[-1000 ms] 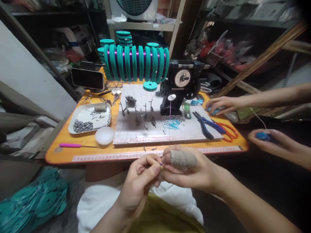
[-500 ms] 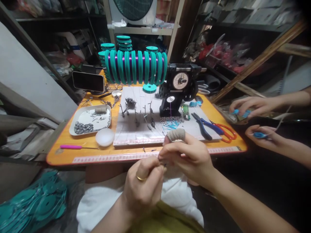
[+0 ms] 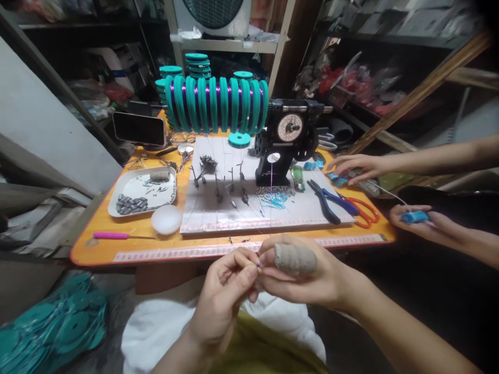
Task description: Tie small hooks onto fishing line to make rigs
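Observation:
Above my lap, my left hand (image 3: 230,288) is closed, with thumb and forefinger pinching a tiny blue-purple piece of thin line (image 3: 258,265). My right hand (image 3: 312,272) meets it fingertip to fingertip, also closed at the same spot; its fingertips are partly hidden. A grey finger wrap (image 3: 296,258) covers one right finger. Behind the hands, a black winding machine (image 3: 288,135) carries a row of teal spools (image 3: 214,106) wound with purple line. Thin strands hang from the spools over a white board (image 3: 210,213) with small dark weights (image 3: 245,196).
A white tray (image 3: 113,208) of grey pieces, a white bowl (image 3: 167,221) and a pink-handled needle tool (image 3: 113,236) are at left. Pliers (image 3: 325,202) and orange-handled scissors (image 3: 364,213) lie right. Another person's hands (image 3: 360,169) hold blue pieces. Teal spools (image 3: 54,317) fill a bag.
My left hand has turned and its fingers have loosened somewhat; my right hand has rolled, bringing the wrapped finger lower. The co-worker's upper hand has moved left to the table edge.

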Motion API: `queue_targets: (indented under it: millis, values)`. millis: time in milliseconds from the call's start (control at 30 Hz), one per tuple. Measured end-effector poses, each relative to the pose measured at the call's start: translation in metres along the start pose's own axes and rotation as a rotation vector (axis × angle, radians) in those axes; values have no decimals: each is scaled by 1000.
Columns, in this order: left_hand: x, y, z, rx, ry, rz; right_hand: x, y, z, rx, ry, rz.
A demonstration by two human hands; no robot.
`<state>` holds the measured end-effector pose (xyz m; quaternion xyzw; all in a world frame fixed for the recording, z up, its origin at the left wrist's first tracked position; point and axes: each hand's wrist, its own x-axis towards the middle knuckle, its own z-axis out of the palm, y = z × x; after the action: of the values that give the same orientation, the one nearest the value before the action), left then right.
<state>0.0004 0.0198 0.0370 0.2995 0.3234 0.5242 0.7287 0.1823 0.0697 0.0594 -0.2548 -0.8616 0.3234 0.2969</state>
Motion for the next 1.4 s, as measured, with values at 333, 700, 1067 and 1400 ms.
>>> queue_targets:
  millis: [333, 700, 1067, 1400]
  values:
    - [1, -1, -2, 79, -58, 45, 5, -13, -7, 71, 6, 70]
    - [4, 4, -12, 1265, -3, 1100, 14, -11, 7, -32, 307, -105]
    - [19, 25, -22, 1492, -327, 1365, 25, -16, 7, -90, 281, 74]
    - [6, 22, -21, 1205, -12, 994, 10, -15, 16, -259, 178, -51]
